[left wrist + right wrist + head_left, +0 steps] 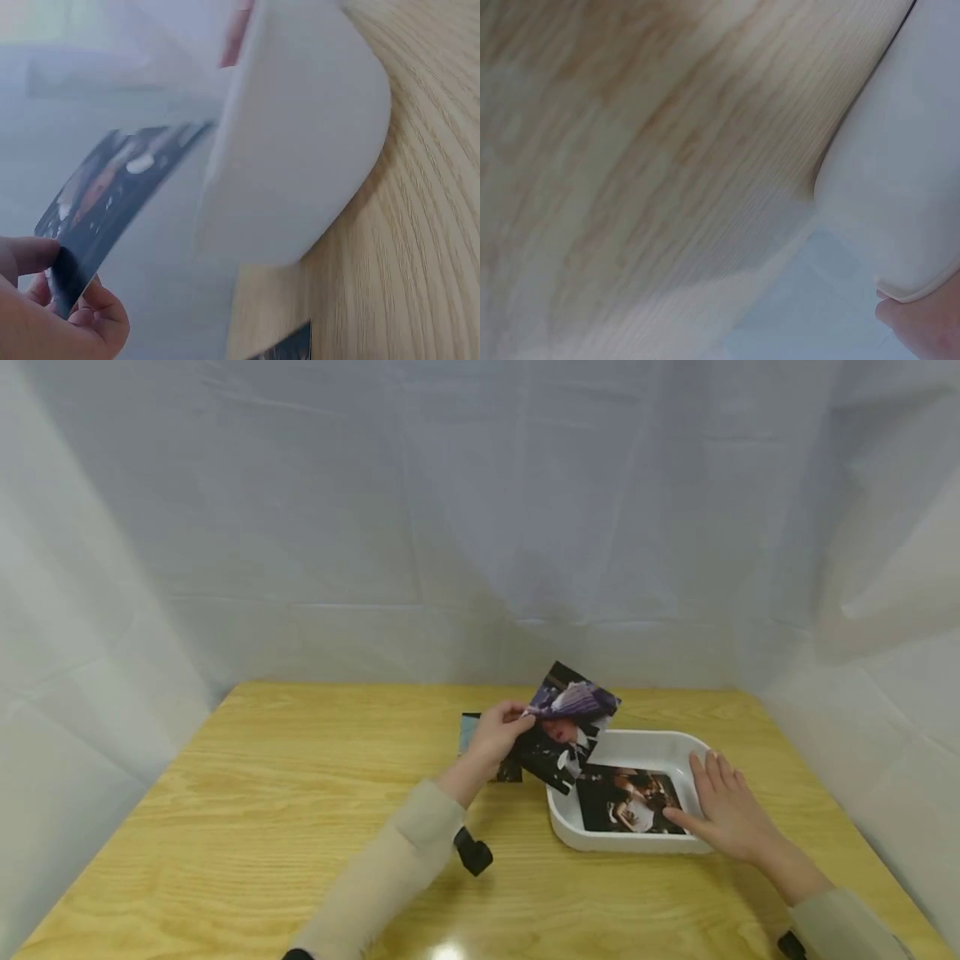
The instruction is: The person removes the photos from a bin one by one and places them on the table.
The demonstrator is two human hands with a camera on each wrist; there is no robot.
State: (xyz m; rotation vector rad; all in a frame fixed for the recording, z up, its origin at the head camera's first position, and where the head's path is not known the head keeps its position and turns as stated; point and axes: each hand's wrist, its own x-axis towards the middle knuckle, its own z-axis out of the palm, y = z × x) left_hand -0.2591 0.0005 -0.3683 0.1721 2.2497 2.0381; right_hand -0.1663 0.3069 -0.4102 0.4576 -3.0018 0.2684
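My left hand [497, 735] pinches a dark photo print [573, 714] with a purple shape on it, between thumb and fingers. The print is tilted up and overlaps the left rim of a white tray [637, 842] in the head view. From the left wrist, the same print [112, 184] bends slightly beside the tray's outer wall [300, 142]. Another photo print [626, 800] lies flat inside the tray. My right hand [733, 814] rests at the tray's right rim, fingers extended and thumb pointing inward over the tray; its fingertips show past the rim in the right wrist view.
Partly hidden behind my left hand, more photo material [512, 772] lies on the wooden table [285, 810], left of the tray. White sheeting [450, 527] hangs behind the table and at both sides. Black straps [472, 852] hang under the wrists.
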